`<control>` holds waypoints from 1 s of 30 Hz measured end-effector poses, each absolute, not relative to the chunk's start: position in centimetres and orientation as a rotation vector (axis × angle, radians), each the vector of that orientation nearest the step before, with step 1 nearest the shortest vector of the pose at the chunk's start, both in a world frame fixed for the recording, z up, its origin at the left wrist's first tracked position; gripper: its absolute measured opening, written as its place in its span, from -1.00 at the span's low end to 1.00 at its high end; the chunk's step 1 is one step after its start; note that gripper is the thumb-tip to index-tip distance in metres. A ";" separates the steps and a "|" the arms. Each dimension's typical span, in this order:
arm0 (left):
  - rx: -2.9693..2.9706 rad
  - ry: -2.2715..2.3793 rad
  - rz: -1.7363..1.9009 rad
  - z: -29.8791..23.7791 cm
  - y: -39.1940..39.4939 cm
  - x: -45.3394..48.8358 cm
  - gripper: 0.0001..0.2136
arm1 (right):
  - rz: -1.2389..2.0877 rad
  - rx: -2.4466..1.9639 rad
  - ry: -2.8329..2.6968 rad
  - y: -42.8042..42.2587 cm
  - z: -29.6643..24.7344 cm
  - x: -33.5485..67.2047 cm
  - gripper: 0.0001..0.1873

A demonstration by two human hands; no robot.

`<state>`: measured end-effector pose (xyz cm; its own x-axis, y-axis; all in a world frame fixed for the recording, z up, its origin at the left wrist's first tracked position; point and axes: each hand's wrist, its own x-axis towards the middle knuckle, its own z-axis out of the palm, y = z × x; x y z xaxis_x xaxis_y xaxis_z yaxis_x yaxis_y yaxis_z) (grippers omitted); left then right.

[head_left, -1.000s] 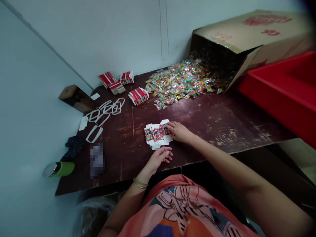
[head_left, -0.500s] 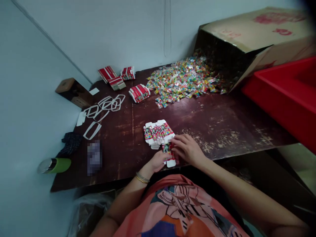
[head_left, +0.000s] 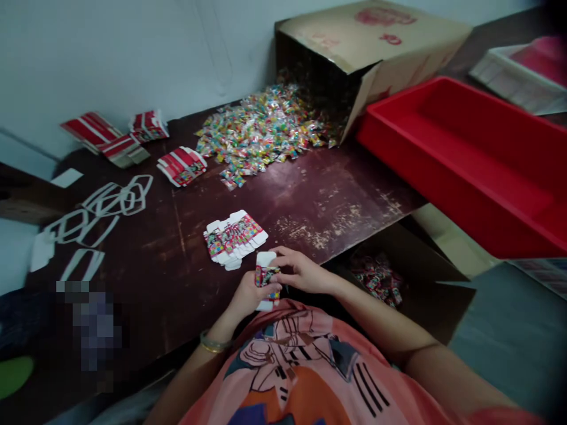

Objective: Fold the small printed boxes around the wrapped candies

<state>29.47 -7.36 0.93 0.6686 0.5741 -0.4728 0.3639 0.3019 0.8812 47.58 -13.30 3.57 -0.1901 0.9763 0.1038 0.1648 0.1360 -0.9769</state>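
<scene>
My left hand and my right hand both grip one small printed carton blank at the table's near edge, close to my body. Just beyond it a fanned stack of the same flat carton blanks lies on the dark wooden table. A heap of small colourful wrapped candies spills from a tipped cardboard box at the back.
A red plastic tray stands at the right. Red-striped carton stacks and white card offcuts lie at the left. An open cardboard box with packed items sits below the table edge on the right.
My right hand took one carton blank off the stack and drew it to the near edge, where my left hand joined it. The camera swung right.
</scene>
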 end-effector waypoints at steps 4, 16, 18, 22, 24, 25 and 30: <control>1.313 1.009 0.397 0.1 -9.4 30.7 -0.67 | 1.031 -1.356 -1.201 -15.5 2.6 46.2 -0.60; 1.530 0.886 0.390 1.8 -12.8 28.7 -0.71 | 1.830 -1.070 -0.513 -18.7 1.3 48.6 -0.65; 1.561 0.904 0.410 2.3 -12.8 28.4 -0.78 | 1.916 -1.022 -0.467 -18.4 1.3 48.7 -0.67; 1.475 1.035 0.501 3.1 -12.8 28.2 -0.79 | 2.052 -0.907 -0.324 -18.1 1.4 48.6 -0.69; 1.297 1.045 0.526 2.9 -13.0 28.4 -0.81 | 2.076 -0.920 -0.364 -18.0 1.3 48.5 -0.69; 1.164 1.022 0.525 2.6 -13.1 28.6 -0.76 | 2.081 -0.944 -0.402 -18.0 1.3 48.3 -0.68; 0.522 0.796 0.327 1.2 -13.7 29.7 -0.49 | 2.017 -1.183 -0.717 -17.1 2.1 47.5 -0.73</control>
